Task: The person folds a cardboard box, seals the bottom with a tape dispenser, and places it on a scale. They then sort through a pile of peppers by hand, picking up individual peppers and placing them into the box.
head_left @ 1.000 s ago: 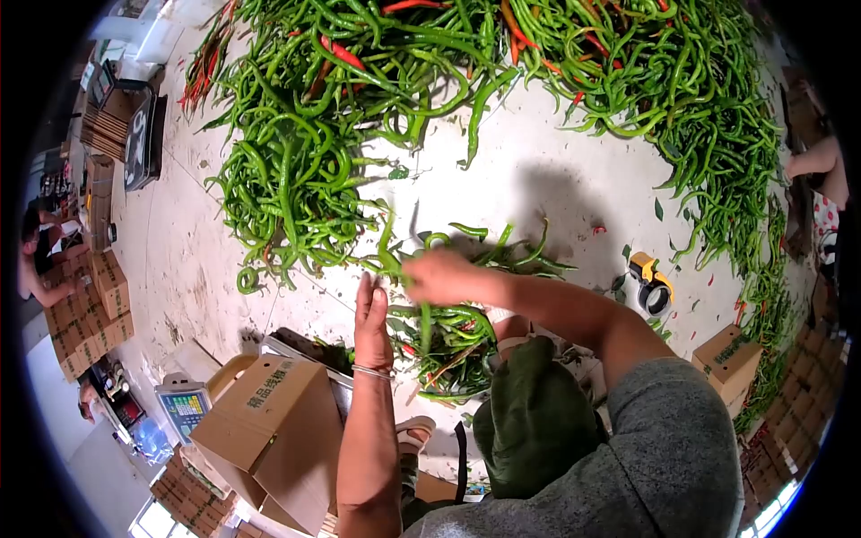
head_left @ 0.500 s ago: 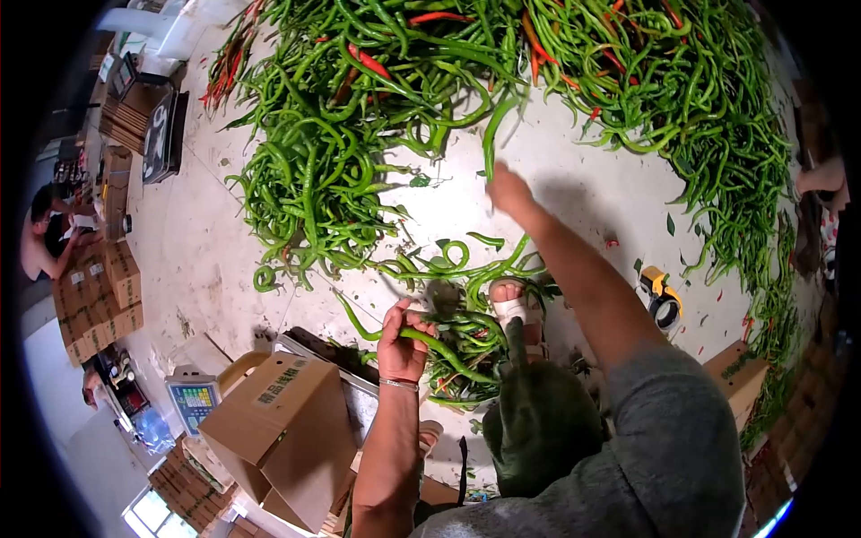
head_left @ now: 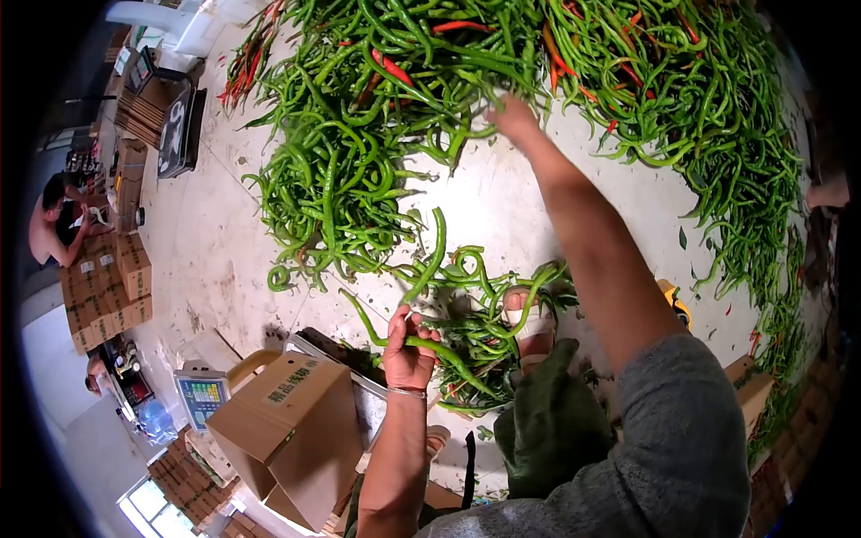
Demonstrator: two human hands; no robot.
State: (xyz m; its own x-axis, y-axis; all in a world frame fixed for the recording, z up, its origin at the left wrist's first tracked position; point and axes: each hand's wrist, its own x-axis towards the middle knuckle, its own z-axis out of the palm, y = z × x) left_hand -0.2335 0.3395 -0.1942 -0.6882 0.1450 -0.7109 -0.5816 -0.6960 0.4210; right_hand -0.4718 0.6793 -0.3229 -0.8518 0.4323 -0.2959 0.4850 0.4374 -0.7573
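Note:
My left hand (head_left: pixel 410 357) is closed around a long green chili pepper (head_left: pixel 462 369), whose ends stick out on both sides of the fingers. Just beyond the fingertips, another green chili (head_left: pixel 437 251) points away toward the far pile. Below and right of that hand is a small heap of green chilies (head_left: pixel 466 336), close by my sandalled foot (head_left: pixel 531 318). My right hand (head_left: pixel 513 117) is stretched out to the near edge of the big chili pile (head_left: pixel 332 170). Motion blurs its fingers, which overlap green chilies there.
More chilies (head_left: pixel 717 117) spread along the right, some red among the green. An open cardboard box (head_left: pixel 287 421) stands at lower left beside a scale display (head_left: pixel 202 394). A yellow tape dispenser (head_left: pixel 674 303) lies partly behind my right arm. Another person (head_left: pixel 58 224) sits far left near stacked cartons (head_left: pixel 103 296).
My right hand has moved farther out to the pile's edge. A green chili now shows just beyond my left fingertips where none was before. My left hand keeps its chili.

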